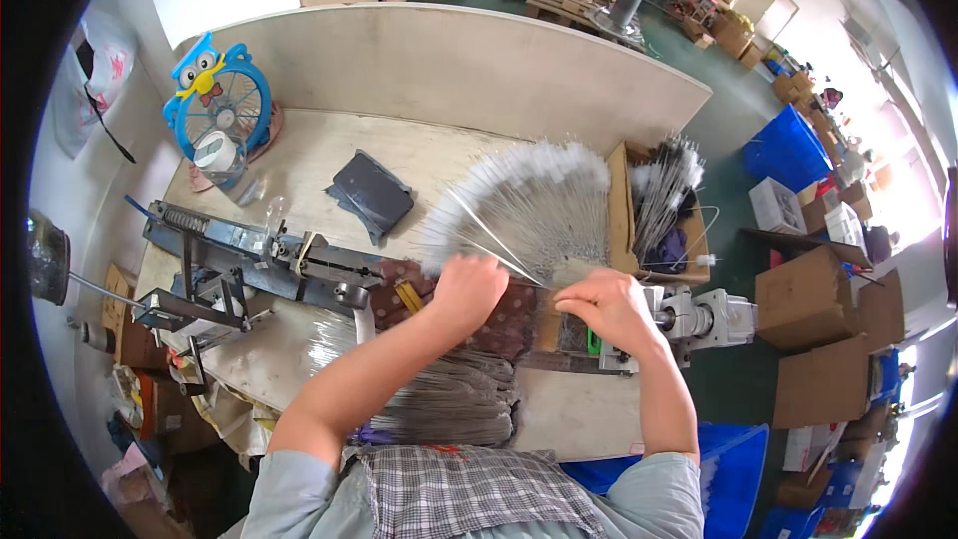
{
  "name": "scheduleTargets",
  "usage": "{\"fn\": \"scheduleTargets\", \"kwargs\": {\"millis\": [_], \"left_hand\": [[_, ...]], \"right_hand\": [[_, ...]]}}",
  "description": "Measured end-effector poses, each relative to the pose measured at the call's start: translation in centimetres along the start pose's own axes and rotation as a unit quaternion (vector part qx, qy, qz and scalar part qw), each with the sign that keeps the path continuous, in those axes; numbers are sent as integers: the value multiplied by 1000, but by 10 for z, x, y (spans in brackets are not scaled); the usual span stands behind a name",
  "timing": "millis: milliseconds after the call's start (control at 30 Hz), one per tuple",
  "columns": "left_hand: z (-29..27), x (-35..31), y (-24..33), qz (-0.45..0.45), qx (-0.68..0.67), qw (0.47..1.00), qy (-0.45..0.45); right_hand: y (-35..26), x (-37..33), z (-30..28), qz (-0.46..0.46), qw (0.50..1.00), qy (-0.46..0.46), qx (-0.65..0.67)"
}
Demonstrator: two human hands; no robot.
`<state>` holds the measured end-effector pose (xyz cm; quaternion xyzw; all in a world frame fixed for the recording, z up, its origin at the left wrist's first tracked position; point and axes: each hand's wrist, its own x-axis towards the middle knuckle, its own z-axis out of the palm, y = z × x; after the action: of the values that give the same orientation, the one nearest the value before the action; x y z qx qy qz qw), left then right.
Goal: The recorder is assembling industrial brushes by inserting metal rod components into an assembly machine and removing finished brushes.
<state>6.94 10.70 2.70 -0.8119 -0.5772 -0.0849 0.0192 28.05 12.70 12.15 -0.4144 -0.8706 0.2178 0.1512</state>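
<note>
A wide fan of wire-stemmed brushes with white bristles lies on the table in front of my hands. Two thin white strips slant across its left side and converge near my right fingertips. My right hand is closed in a pinch at that end of the strips. Left of it, my left hand is closed beside the strips, and its fingertips are hidden from above. Beneath my hands lies a dark dotted cloth. A thick bundle of thin wire stems rests on the near side of the table.
At left stands a metal bench fixture; at right, a grey machine with a shaft. A cardboard box holds more brushes. A dark pad and blue fan sit farther back, before an upright board.
</note>
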Motion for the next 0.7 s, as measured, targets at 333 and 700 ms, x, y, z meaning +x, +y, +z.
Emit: {"fn": "scheduleTargets", "kwargs": {"millis": [333, 700], "left_hand": [[-31, -65, -4, -138, -379, 912, 70], [-46, -166, -69, -356, -889, 245, 154]], "right_hand": [[-72, 72, 67, -250, 959, 94, 96], [-108, 97, 114, -179, 982, 58, 34]]}}
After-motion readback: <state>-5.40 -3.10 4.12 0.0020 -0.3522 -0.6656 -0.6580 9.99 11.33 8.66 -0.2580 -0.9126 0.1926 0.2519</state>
